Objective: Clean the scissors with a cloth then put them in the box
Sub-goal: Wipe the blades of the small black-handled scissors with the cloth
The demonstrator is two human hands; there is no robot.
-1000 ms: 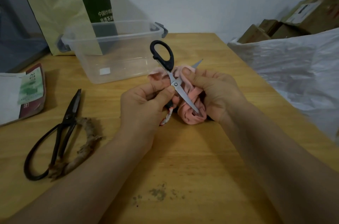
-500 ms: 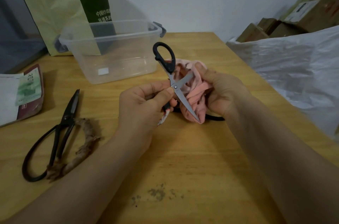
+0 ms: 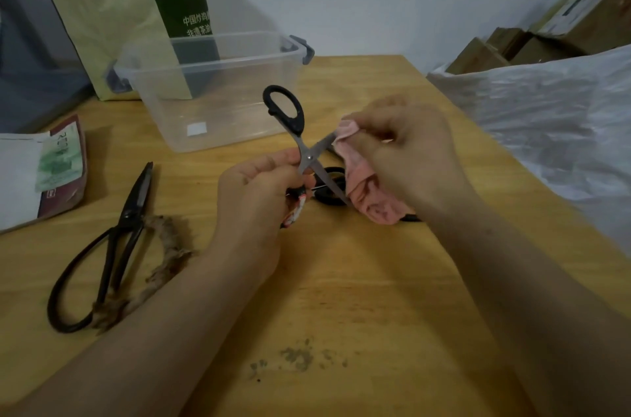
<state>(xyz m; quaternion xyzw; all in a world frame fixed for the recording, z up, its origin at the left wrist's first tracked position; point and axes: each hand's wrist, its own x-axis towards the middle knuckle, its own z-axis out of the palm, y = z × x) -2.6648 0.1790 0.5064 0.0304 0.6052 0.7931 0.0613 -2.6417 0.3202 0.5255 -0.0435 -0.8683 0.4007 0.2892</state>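
Box (image 3: 218, 102) mouth open, bare table (image 3: 191, 184) before it — black shears (image 3: 128, 218) lie left, plastic sheet (image 3: 546, 129) crowds right.

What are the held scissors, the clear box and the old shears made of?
Held scissors: bright, reflective blades, likely steel; matte black handles, probably plastic. Clear box: glossy transparent plastic, the bag behind shows through. Old shears: dull dark metal throughout, possibly iron; one handle wrapped in frayed fibre.
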